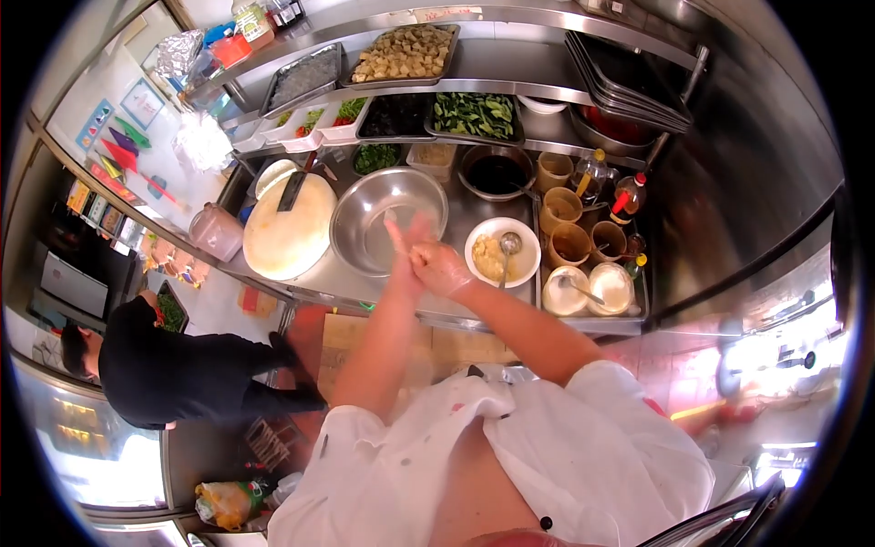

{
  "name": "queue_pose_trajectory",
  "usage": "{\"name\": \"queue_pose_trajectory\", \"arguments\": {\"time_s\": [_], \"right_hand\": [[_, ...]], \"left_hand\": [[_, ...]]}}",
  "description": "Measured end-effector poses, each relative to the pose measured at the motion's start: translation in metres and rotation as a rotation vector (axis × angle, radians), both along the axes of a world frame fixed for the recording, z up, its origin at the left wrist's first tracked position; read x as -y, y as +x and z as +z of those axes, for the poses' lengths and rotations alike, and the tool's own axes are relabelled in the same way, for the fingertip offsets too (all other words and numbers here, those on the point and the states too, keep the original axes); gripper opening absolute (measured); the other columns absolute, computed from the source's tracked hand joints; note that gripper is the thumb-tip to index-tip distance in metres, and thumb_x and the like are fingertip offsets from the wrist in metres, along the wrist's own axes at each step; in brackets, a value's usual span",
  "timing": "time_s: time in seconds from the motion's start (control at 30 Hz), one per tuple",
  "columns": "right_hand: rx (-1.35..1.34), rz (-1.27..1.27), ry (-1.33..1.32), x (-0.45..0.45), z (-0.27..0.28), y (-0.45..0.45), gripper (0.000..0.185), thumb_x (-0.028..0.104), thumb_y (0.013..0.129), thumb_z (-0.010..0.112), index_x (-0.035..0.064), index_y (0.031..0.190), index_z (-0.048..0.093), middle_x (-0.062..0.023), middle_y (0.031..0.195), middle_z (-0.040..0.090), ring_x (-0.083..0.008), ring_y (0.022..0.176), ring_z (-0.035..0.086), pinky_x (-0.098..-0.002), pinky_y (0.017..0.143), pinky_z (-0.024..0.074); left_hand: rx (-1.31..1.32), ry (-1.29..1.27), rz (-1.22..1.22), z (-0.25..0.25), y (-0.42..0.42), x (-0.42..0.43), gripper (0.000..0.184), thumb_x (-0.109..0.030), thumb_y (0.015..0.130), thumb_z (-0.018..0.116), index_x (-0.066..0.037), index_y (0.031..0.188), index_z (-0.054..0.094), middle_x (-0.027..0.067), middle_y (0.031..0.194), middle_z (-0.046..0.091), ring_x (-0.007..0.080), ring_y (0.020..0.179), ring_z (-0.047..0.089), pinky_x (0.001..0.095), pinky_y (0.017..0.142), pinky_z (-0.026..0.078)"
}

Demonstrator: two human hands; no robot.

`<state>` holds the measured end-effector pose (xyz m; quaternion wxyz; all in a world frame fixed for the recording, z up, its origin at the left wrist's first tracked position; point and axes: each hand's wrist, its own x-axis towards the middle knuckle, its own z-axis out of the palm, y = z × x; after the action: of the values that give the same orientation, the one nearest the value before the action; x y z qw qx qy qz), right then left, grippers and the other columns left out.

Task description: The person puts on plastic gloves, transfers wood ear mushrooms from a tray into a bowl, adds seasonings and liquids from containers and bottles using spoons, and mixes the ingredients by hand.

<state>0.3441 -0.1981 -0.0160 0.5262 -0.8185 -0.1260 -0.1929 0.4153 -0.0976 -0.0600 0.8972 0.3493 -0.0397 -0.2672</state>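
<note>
My left hand (401, 235) is over the near right part of a large steel bowl (351, 239), fingers stretched out and blurred by motion. At its wrist, my right hand (443, 268) is closed, seemingly on the cuff of a thin clear plastic glove. A filmy sheen shows on the right hand too. Just right of the hands stands a white bowl (474, 248) with a pale yellow chunky mash (488, 259) and a metal spoon (510, 243). Left of the steel bowl lies a round cutting board (287, 237), a cleaver (291, 191) on it.
Seasoning tubs (560, 208) and bottles (628, 196) crowd the right side. Behind the steel bowl is a bowl of dark liquid (496, 171). Shelves above hold trays of green vegetables (474, 117) and tan cubes (406, 53). Another person (182, 365) in dark clothes is at left.
</note>
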Motion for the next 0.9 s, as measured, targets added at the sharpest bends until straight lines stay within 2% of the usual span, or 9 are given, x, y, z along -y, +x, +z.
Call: {"name": "queue_pose_trajectory", "arguments": {"time_s": [0.07,0.17,0.37,0.5,0.67,0.73,0.8,0.87,0.9], "right_hand": [[-0.007,0.028,0.003,-0.005,0.005,-0.004,0.014,0.004,0.085,0.056,0.0065,0.073,0.049,-0.0136,0.079,0.059,-0.0356,0.072,0.057,-0.0425,0.066,0.0467],[0.050,0.015,0.024,-0.011,-0.003,0.001,0.015,0.004,0.083,0.059,0.0069,0.073,0.048,-0.0138,0.074,0.055,-0.0354,0.072,0.055,-0.0435,0.065,0.0452],[0.030,0.038,0.036,-0.018,0.012,-0.009,0.014,0.002,0.082,0.059,0.0066,0.073,0.049,-0.0147,0.078,0.056,-0.0350,0.071,0.054,-0.0406,0.063,0.0449],[0.122,0.030,0.006,-0.030,0.008,-0.010,0.010,0.004,0.083,0.059,0.0061,0.078,0.051,-0.0150,0.085,0.059,-0.0369,0.078,0.058,-0.0437,0.068,0.0471],[0.238,-0.019,0.005,-0.037,0.017,-0.008,0.010,-0.001,0.080,0.059,0.0044,0.080,0.050,-0.0146,0.080,0.054,-0.0377,0.076,0.057,-0.0435,0.065,0.0455],[0.231,0.015,-0.012,-0.035,0.040,-0.016,0.009,0.000,0.080,0.058,0.0044,0.080,0.050,-0.0151,0.082,0.054,-0.0381,0.075,0.057,-0.0433,0.065,0.0456],[0.240,0.025,-0.029,-0.036,0.051,-0.022,0.008,0.001,0.081,0.058,0.0042,0.081,0.051,-0.0154,0.083,0.054,-0.0382,0.075,0.056,-0.0432,0.066,0.0457],[0.271,0.014,-0.047,-0.041,0.055,-0.025,0.007,0.001,0.082,0.058,0.0036,0.082,0.051,-0.0154,0.084,0.055,-0.0382,0.076,0.057,-0.0432,0.066,0.0459],[0.259,0.025,-0.053,-0.041,0.060,-0.027,0.006,0.002,0.082,0.058,0.0034,0.083,0.052,-0.0155,0.084,0.055,-0.0380,0.077,0.057,-0.0431,0.067,0.0460]], "left_hand": [[-0.064,-0.089,-0.106,0.001,-0.002,-0.009,0.088,-0.080,0.089,0.040,-0.012,0.146,0.042,0.0127,0.150,0.042,0.0310,0.133,0.045,0.0486,0.109,0.036],[-0.040,0.149,0.162,0.051,-0.024,0.003,0.084,-0.077,0.092,0.039,-0.006,0.135,0.050,0.0073,0.132,0.056,0.0250,0.121,0.054,0.0388,0.104,0.041],[0.081,0.058,0.096,-0.010,0.021,-0.015,0.088,-0.071,0.091,0.048,-0.008,0.151,0.034,0.0152,0.155,0.035,0.0322,0.138,0.040,0.0472,0.113,0.031],[-0.016,0.055,0.192,0.022,0.014,-0.001,0.092,-0.072,0.092,0.043,0.004,0.143,0.037,0.0187,0.153,0.037,0.0360,0.138,0.038,0.0492,0.115,0.027],[-0.155,0.188,0.278,0.040,0.042,0.000,0.084,-0.070,0.091,0.046,-0.006,0.145,0.039,0.0138,0.156,0.034,0.0368,0.144,0.029,0.0513,0.118,0.021],[-0.181,-0.530,-0.288,0.035,0.050,-0.020,0.078,-0.062,0.090,0.057,-0.007,0.142,0.042,0.0141,0.151,0.038,0.0358,0.141,0.032,0.0509,0.116,0.028],[-0.120,-0.629,-0.319,0.036,0.046,-0.022,0.075,-0.061,0.089,0.061,-0.006,0.139,0.045,0.0147,0.146,0.043,0.0335,0.139,0.035,0.0497,0.114,0.032],[0.016,-0.109,0.186,0.078,0.017,-0.002,0.076,-0.064,0.090,0.059,-0.004,0.135,0.048,0.0157,0.143,0.048,0.0299,0.138,0.038,0.0477,0.115,0.031],[0.048,-0.106,0.190,0.078,0.020,0.000,0.079,-0.068,0.091,0.051,-0.004,0.137,0.048,0.0154,0.147,0.044,0.0289,0.140,0.035,0.0477,0.117,0.025]]}}
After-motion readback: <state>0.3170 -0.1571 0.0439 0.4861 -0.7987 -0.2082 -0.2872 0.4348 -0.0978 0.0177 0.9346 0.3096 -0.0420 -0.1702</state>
